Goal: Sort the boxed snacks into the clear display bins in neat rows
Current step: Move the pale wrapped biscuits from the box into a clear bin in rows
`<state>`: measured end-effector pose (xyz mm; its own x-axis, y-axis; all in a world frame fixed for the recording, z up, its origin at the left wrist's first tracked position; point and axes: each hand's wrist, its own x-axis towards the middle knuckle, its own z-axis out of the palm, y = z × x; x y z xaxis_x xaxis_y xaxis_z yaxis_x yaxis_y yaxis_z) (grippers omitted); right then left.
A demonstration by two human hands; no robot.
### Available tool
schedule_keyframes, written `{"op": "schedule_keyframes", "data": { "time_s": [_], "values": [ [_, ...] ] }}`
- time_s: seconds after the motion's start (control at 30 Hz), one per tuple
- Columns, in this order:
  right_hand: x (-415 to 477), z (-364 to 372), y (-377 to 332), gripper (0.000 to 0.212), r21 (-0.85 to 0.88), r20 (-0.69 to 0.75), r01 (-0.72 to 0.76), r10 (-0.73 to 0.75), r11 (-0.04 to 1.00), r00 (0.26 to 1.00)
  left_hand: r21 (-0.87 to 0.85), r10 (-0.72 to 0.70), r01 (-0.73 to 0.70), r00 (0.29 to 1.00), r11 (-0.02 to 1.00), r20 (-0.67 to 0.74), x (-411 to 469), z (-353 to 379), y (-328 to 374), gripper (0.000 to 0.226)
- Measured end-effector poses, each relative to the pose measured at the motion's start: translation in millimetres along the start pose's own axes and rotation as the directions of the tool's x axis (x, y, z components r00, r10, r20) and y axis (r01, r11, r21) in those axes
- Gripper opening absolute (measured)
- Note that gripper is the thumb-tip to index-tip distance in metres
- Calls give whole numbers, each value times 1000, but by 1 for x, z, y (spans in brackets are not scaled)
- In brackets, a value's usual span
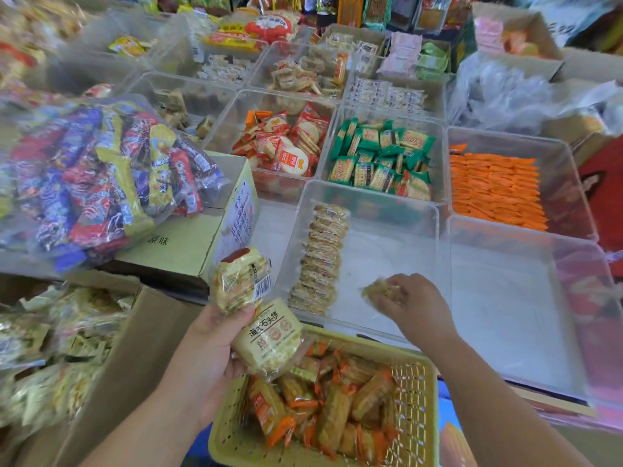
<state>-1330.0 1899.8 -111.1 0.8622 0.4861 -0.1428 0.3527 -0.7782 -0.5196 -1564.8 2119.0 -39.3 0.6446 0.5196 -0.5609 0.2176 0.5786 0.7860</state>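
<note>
A row of snack packets (pixel 320 261) stands along the left wall of the clear bin (pixel 387 251). Inside the bin, near its front, the right hand (pixel 414 308) grips one packet (pixel 376 291). Left of the bin's front corner the left hand (pixel 215 345) holds two pale packets (pixel 266 335). In front of the bin sits a yellow basket (pixel 414 392) of orange-wrapped snacks (pixel 337 416)

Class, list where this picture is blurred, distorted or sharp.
Head view: the right hand and its packet smear with motion; the bagged candy at left is blurred; walls of the clear bin bow from the wide lens; the green packets are sharp.
</note>
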Motion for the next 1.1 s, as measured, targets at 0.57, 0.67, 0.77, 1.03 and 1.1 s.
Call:
{"op": "schedule_keyframes", "data": {
  "time_s": [0.57,0.67,0.77,1.03,1.1],
  "values": [
    [22,30,-29,65,-43,741,-76,83,996,666,-45,-8,6,1000,999,-30,-8,-10,-5,30],
    [21,20,-29,64,-94,708,-47,100,994,699,-74,-23,21,999,997,-24,-6,-5,-2,28],
    [16,4,-37,63,-165,563,40,61,986,824,-100,-24,23,1000,995,-8,-5,1,1,29],
    [-70,-21,-121,85,268,359,219,-309,938,881,-181,-14,22,999,983,47,-5,30,0,37],
    [-79,-13,-128,99,206,333,255,-313,945,889,-179,-29,49,993,983,112,-6,37,-2,40]
  ]
}}
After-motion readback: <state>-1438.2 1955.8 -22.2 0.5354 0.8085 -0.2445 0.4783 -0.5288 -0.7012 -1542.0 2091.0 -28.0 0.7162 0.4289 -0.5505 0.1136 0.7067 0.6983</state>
